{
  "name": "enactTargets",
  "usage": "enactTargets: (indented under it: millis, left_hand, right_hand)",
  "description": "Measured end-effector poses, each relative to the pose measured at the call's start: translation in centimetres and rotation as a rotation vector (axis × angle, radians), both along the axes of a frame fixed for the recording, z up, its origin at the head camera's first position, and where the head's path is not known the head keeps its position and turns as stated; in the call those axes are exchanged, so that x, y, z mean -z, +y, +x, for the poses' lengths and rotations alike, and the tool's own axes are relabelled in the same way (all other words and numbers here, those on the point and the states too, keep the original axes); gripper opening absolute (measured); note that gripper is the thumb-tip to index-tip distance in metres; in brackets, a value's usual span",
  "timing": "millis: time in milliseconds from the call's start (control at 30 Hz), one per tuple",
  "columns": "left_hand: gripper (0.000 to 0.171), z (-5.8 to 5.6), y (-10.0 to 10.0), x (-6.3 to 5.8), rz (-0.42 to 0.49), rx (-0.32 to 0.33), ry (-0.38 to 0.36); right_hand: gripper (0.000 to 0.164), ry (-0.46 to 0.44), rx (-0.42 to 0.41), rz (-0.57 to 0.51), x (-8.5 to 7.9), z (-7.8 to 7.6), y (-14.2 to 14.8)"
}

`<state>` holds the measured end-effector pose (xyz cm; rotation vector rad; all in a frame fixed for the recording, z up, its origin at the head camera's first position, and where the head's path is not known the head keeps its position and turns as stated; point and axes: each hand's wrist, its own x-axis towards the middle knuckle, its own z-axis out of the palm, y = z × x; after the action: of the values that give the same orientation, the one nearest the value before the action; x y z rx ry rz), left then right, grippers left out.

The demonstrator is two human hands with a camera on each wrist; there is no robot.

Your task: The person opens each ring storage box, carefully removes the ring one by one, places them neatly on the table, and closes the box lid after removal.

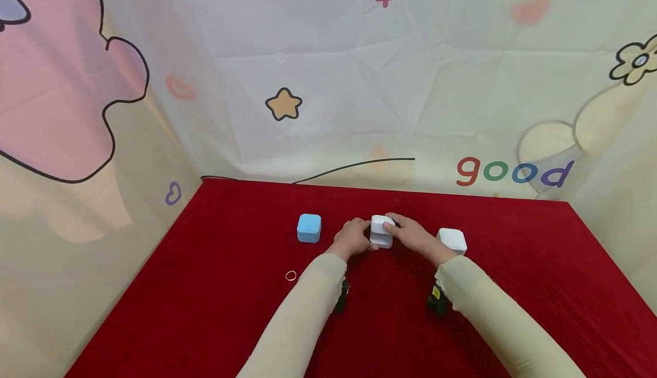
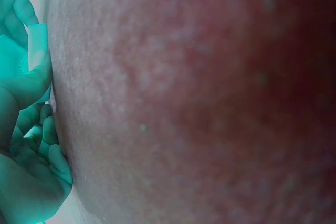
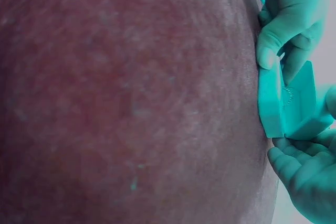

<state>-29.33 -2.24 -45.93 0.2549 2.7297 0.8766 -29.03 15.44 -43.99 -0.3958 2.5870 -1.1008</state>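
Both hands are at a small white ring box (image 1: 381,240), lid raised, on the red cloth. My left hand (image 1: 351,237) grips its left side, with the thumb on the front edge. At the lid, my right hand (image 1: 410,232) pinches with thumb and fingers. The right wrist view shows the open box (image 3: 270,100) from the side, a small beaded arc (image 3: 289,96) inside it. There the left thumb (image 3: 269,51) presses on one half, and the right fingers (image 3: 299,166) lie under the other. In the left wrist view the box (image 2: 38,38) is mostly cut off.
A light blue box (image 1: 309,228) stands left of the hands. Another white box (image 1: 451,240) sits behind the right forearm. A thin gold ring (image 1: 291,275) lies beside the left forearm on the red cloth (image 1: 220,287). A printed curtain (image 1: 328,70) hangs around the table.
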Motion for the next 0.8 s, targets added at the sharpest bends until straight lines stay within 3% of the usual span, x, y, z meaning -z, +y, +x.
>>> enactTargets:
  millis: [800]
  left_hand:
    - [0.066, -0.11, 0.01, 0.08, -0.004, 0.001, 0.001]
  right_hand:
    - [0.058, -0.083, 0.017, -0.033, -0.47, -0.58, 0.00]
